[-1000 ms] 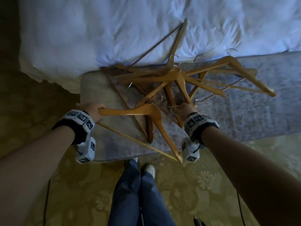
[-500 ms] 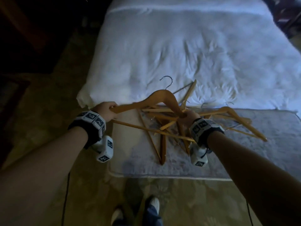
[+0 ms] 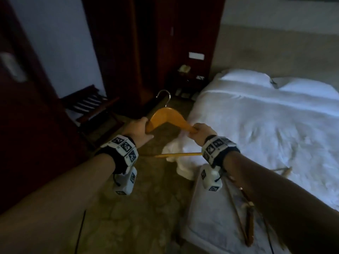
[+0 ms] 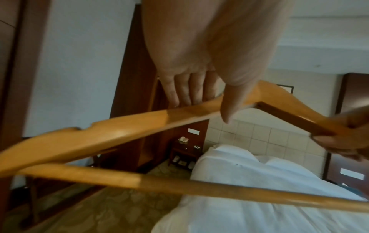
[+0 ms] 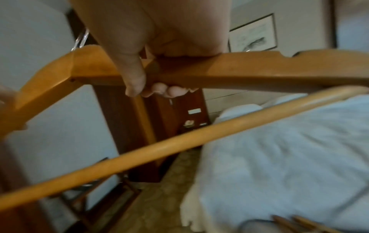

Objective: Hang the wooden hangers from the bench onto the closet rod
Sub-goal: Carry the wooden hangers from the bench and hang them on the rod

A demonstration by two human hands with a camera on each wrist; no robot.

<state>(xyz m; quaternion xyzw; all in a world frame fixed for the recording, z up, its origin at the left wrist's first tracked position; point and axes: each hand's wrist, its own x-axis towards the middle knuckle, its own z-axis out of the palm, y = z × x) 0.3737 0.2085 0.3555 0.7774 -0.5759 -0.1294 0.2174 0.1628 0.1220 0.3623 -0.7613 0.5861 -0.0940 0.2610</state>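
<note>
I hold one orange wooden hanger [image 3: 167,117] in the air with both hands, its metal hook [image 3: 165,97] pointing up and away. My left hand [image 3: 143,128] grips the left arm of the hanger [image 4: 123,126], thumb in front and fingers behind. My right hand [image 3: 199,130] is curled round the right arm of the hanger [image 5: 239,71], above the crossbar [image 5: 179,141]. More wooden hangers [image 3: 247,226] lie on the grey bench [image 3: 207,220] under my right forearm. The dark wooden closet [image 3: 156,52] stands ahead; its rod does not show.
A white bed [image 3: 266,129] fills the right side. A folding luggage rack [image 3: 88,105] stands at the left by the wall. A nightstand [image 3: 185,77] sits between closet and bed. Patterned carpet [image 3: 143,208] lies between me and the closet.
The hanger has come up off the pile on the bench, still held by both hands. My view has swung up and left, from the bench and bed toward the closet.
</note>
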